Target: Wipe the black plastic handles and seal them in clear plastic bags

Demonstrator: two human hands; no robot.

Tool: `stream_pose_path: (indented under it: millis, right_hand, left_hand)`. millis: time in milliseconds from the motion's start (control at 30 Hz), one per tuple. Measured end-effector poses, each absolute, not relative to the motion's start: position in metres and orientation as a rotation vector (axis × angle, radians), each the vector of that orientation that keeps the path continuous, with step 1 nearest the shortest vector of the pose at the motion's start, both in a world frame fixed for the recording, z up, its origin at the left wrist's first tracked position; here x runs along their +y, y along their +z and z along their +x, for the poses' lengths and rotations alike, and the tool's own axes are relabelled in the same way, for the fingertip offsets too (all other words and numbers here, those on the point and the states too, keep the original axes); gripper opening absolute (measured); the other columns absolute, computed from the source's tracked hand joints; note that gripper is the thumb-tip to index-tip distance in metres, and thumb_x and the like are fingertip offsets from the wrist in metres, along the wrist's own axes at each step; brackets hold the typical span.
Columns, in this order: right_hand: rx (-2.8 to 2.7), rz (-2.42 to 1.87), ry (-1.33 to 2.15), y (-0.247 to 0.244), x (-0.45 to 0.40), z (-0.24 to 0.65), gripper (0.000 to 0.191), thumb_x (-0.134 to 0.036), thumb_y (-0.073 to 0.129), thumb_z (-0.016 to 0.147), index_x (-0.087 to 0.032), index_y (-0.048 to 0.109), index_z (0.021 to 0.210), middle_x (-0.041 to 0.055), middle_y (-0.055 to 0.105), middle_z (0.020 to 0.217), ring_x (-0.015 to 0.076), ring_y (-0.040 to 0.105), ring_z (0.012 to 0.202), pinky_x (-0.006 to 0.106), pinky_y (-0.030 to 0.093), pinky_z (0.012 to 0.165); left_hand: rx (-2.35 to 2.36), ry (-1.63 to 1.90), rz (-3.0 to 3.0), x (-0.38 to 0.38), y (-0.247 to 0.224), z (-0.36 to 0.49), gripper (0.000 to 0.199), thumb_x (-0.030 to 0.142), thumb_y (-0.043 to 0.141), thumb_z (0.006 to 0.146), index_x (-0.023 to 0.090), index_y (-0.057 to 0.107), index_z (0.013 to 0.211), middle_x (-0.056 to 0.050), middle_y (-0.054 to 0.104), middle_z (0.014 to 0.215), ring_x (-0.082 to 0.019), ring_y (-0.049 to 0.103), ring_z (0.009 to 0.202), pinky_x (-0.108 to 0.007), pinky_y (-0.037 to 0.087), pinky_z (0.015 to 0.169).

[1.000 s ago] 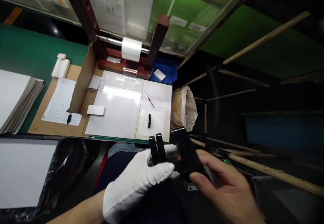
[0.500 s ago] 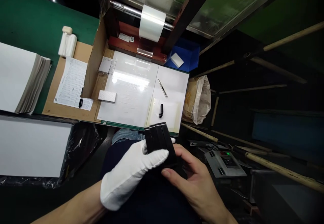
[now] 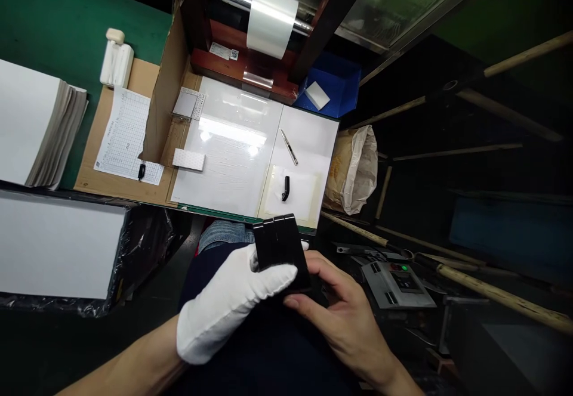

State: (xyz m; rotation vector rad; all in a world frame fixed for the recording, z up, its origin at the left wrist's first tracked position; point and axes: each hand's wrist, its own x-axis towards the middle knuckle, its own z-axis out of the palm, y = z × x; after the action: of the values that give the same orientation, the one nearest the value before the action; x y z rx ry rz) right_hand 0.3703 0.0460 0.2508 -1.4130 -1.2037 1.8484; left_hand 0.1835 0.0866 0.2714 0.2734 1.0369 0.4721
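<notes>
A stack of flat black rectangular pieces [image 3: 281, 250] stands side by side in front of me, forming one glossy block. My left hand [image 3: 233, 300], in a white cotton glove, grips its left side and lower face. My right hand [image 3: 344, 318], bare, holds its lower right edge, with the fingers partly hidden behind the block. Beyond the block lies a white board [image 3: 224, 151], with a small black piece [image 3: 285, 188] on a pale sheet and a craft knife [image 3: 288, 146] on its right half.
A blue bin [image 3: 331, 86] holds a white block behind the board, below a roll of clear film [image 3: 272, 20] on a metal bar. White sheets [image 3: 36, 121] lie on the green bench at left. A grey control box [image 3: 396, 284] and wooden poles sit at right.
The black pieces, in two separate groups a second ago, now sit together as one block between my hands. The view has turned, and the bench appears shifted up and left.
</notes>
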Motion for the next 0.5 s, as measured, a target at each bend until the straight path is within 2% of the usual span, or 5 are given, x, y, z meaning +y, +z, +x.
stream_pose_path:
  millis: [100,233,300,367,500]
  right_hand:
    - [-1.261,-1.462,1.723,0.227,0.046,0.374,0.021,-0.032,0.076,0.089,-0.026,0.069,0.108,0.0023,0.07,0.111,0.0207,0.065,0.106,0.032,0.051,0.096]
    - [-1.505,-1.749,1.412,0.138,0.059,0.362,0.027,-0.044,0.069,0.093,-0.02,0.067,0.105,0.0076,0.07,0.108,0.0243,0.065,0.102,0.038,0.051,0.095]
    - [-1.578,-1.763,1.413,0.082,0.069,0.341,0.028,-0.043,0.073,0.089,-0.018,0.068,0.099,0.0103,0.071,0.106,0.0274,0.064,0.105,0.043,0.048,0.1]
    - [-1.623,-1.754,1.452,0.032,0.078,0.315,0.027,-0.041,0.072,0.09,-0.016,0.068,0.097,0.0089,0.07,0.104,0.0263,0.064,0.106,0.048,0.046,0.103]
    - [-1.592,-1.776,1.459,-0.016,0.092,0.273,0.026,-0.04,0.066,0.095,-0.015,0.067,0.102,0.0069,0.068,0.11,0.0245,0.062,0.112,0.052,0.045,0.105]
  left_hand:
    - [1.119,0.49,0.253,0.084,0.268,0.18,0.037,0.03,0.071,0.09,0.019,0.069,0.125,-0.008,0.071,0.123,-0.028,0.064,0.116,-0.043,0.047,0.108]
    - [1.27,0.492,0.164,0.079,0.261,0.167,0.038,0.034,0.073,0.088,0.02,0.07,0.123,-0.009,0.067,0.131,-0.029,0.064,0.117,-0.045,0.051,0.106]
    - [1.279,0.514,0.174,0.078,0.259,0.16,0.037,0.032,0.072,0.09,0.019,0.069,0.124,-0.01,0.062,0.139,-0.03,0.06,0.124,-0.044,0.053,0.105]
    - [1.282,0.528,0.194,0.077,0.258,0.154,0.036,0.031,0.07,0.091,0.019,0.069,0.125,-0.01,0.059,0.144,-0.031,0.056,0.13,-0.043,0.054,0.105]
    - [1.325,0.509,0.206,0.079,0.257,0.142,0.037,0.034,0.07,0.091,0.022,0.069,0.126,-0.008,0.062,0.141,-0.03,0.059,0.127,-0.043,0.053,0.105]
